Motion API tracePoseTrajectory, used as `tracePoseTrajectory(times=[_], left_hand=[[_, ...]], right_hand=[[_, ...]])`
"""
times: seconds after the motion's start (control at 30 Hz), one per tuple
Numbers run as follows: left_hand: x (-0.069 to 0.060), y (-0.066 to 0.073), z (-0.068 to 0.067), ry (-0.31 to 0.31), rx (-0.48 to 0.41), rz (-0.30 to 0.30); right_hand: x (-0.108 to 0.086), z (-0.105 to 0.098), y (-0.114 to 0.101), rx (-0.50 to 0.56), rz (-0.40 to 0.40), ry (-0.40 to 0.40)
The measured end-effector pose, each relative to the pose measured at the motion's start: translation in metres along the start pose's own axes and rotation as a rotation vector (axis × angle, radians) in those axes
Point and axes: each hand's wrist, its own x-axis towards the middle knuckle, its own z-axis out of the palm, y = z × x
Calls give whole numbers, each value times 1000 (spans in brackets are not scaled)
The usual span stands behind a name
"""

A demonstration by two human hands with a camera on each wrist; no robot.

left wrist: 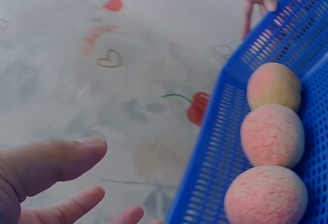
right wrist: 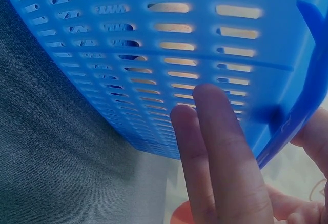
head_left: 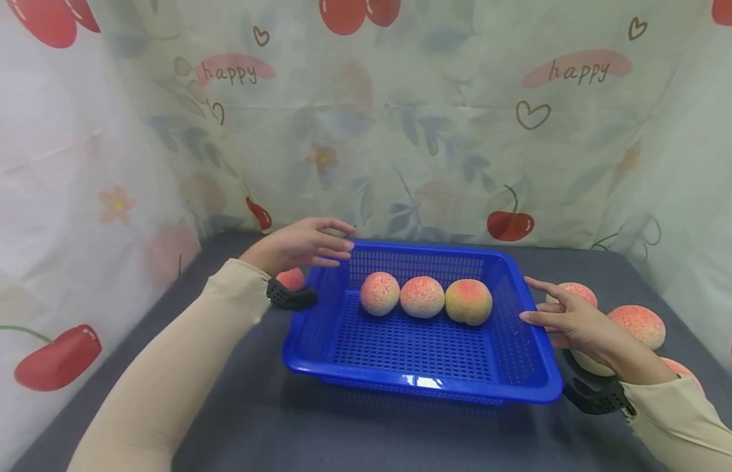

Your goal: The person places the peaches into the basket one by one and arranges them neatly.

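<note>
A blue basket holds a row of three peaches, two speckled pink and one yellowish. My left hand hovers over its back left corner, fingers extended; in the left wrist view the left hand is apart from the basket. My right hand holds the right rim, thumb at the inner side. In the right wrist view, two fingers lie against the outer wall of the basket.
Several more peaches lie on the dark table right of the basket, among them one large peach. Another peach sits left of the basket, behind the left wrist. A printed curtain surrounds the table's back and sides.
</note>
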Motion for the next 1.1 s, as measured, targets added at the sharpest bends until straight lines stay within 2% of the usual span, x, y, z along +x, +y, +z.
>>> tracePoseTrajectory(times=[0.2, 0.3, 0.57, 0.83, 1.1], left_hand=[[-16, 0, -20, 8, -66, 67], [-25, -2, -29, 19, -68, 94], [-42, -13, -53, 91, -67, 118], [-44, -34, -69, 164, -64, 108], [-32, -66, -79, 244, 20, 50]], right_hand=[[0, 0, 2, 3, -9, -5], [0, 1, 1, 4, -6, 0], [-1, 0, 0, 1, 4, 6], [1, 0, 0, -6, 5, 6], [2, -1, 1, -16, 13, 17]])
